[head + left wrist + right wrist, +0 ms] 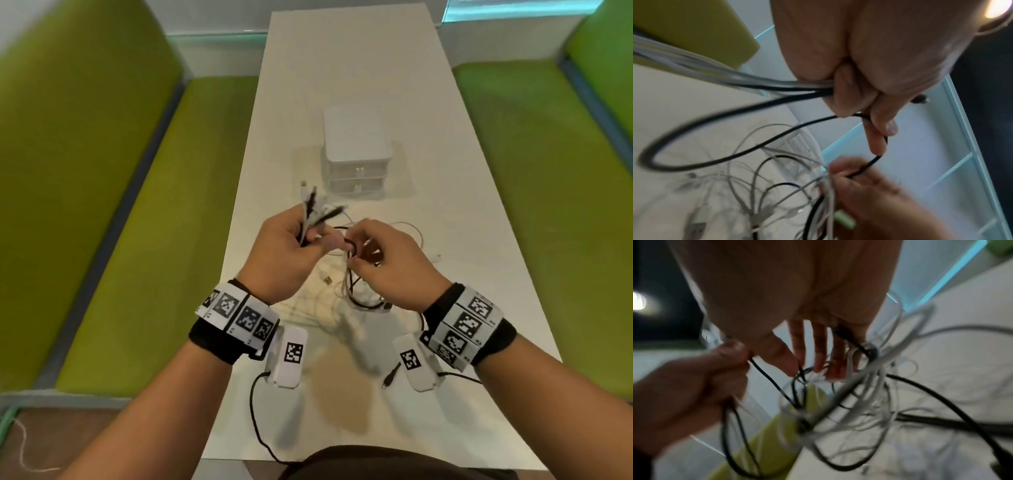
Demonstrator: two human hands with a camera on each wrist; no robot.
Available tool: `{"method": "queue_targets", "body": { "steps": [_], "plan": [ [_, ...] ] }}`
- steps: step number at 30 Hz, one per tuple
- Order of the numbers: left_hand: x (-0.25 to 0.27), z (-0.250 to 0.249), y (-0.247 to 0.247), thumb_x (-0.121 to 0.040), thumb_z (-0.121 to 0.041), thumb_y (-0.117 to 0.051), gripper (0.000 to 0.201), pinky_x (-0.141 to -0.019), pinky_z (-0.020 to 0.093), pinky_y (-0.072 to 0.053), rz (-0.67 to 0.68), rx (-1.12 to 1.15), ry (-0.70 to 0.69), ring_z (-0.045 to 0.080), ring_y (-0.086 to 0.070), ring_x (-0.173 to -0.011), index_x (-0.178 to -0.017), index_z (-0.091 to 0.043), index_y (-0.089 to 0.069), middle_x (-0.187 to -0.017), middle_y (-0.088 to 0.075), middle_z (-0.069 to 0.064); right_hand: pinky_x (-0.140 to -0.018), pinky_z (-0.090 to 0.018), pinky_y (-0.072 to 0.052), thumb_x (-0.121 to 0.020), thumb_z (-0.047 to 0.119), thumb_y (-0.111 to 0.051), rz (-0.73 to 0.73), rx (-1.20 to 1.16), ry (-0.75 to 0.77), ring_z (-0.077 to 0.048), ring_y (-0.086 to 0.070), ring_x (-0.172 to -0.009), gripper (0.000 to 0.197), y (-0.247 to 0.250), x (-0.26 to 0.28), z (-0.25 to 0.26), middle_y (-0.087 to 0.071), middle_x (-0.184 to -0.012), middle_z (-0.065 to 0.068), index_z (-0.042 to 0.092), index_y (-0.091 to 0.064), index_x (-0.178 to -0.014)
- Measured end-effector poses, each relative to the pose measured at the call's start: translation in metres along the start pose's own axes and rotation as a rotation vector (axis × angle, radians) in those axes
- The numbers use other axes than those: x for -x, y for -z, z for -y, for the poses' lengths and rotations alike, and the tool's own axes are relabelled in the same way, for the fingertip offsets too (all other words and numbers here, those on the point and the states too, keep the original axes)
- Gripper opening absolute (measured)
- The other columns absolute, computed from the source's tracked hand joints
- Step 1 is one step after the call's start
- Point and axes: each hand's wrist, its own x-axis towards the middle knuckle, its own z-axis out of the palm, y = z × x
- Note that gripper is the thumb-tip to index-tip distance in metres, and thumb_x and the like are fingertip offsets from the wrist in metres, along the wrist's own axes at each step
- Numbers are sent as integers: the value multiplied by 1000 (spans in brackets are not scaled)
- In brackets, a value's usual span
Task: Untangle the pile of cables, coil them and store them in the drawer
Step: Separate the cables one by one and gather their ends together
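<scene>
A tangle of black and white cables (346,291) hangs between my two hands above the white table (445,274). My left hand (291,240) grips a bunch of cable ends, whose plugs (310,202) stick up past the fingers. In the left wrist view the left hand (859,100) is curled round several black and white strands. My right hand (373,253) pinches a thin black cable (777,386) in the knot, thumb against fingertips (797,369). A small white drawer unit (356,154) stands behind the hands, both drawers closed.
Green bench seats (154,240) run along both sides of the narrow table. More white cable loops (411,233) lie on the tabletop to the right of the hands. A black lead (257,428) trails off the table's near edge.
</scene>
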Motion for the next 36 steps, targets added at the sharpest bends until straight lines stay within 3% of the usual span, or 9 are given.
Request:
{"method": "queue_targets", "body": {
  "steps": [3, 9, 14, 17, 21, 25, 28, 32, 36],
  "plan": [
    [1, -4, 8, -84, -2, -75, 42, -81, 44, -56, -18, 1, -8, 27, -73, -81, -67, -34, -53, -80, -78, 3, -86, -32, -52, -90, 31, -73, 34, 114, -73, -10, -65, -92, 13, 2, -1, -16, -69, -96, 11, 34, -73, -102],
    [4, 14, 8, -88, -9, -68, 30, -50, 20, -35, -8, -206, 192, 1, -46, -42, -73, -12, -43, -76, -76, -4, -80, -36, -47, -85, 18, -74, -268, 257, 252, -18, -58, -89, 8, 13, -2, -15, -68, -89, 9, 21, -76, -93],
    [-1, 21, 4, -93, -14, -59, 17, -55, 13, -36, 121, -580, 155, 1, -62, -73, -80, -20, -51, -84, -70, -9, -70, -38, -44, -99, 29, -54, 78, 415, 157, -18, -56, -80, 14, 9, 2, -21, -64, -80, 8, 30, -64, -109],
    [-2, 20, -4, -94, -27, -63, 12, -59, 11, -37, 221, -599, 123, 0, -54, -64, -97, -19, -55, -88, -63, -17, -73, -40, -45, -100, 29, -53, 110, 678, 172, -27, -58, -91, 18, 12, -2, -23, -69, -89, 1, 26, -67, -111],
    [-1, 14, -24, -96, -30, -63, 23, -58, 26, -45, 185, -437, 74, 6, -60, -60, -82, -25, -46, -76, -66, -4, -69, -36, -45, -99, 35, -60, -107, 454, 236, -19, -56, -81, 16, 9, 1, -11, -65, -84, 11, 28, -63, -113],
    [-4, 3, -21, -95, -18, -63, 29, -59, 14, -41, 87, -319, 90, 6, -60, -60, -74, -21, -43, -63, -69, 3, -62, -29, -46, -86, 56, -70, -69, 201, 25, -8, -56, -65, 35, 14, 10, -18, -66, -81, 14, 32, -51, -102],
    [-5, 1, -18, -96, -18, -62, 24, -60, 13, -41, 90, -299, 120, 5, -60, -63, -80, -16, -45, -62, -69, 2, -65, -26, -39, -84, 41, -78, -52, 326, 116, 3, -51, -69, 23, 7, 17, -26, -58, -79, 16, 29, -61, -94],
    [-9, 7, -16, -97, -25, -59, 9, -63, 29, -40, 80, -389, 164, 19, -58, -71, -103, -21, -54, -75, -63, -3, -66, -12, -41, -81, 11, -84, -398, 158, 208, 3, -52, -66, 8, 7, 17, -25, -59, -80, 13, 14, -77, -86],
    [-11, 10, -14, -98, -27, -57, 17, -57, 31, -33, 95, -451, 194, 22, -49, -64, -98, -14, -68, -68, -57, -2, -65, -34, -48, -79, -10, -74, -317, 337, 567, -24, -60, -76, 18, 15, 18, -31, -66, -84, -5, 8, -77, -79]
  ]
}}
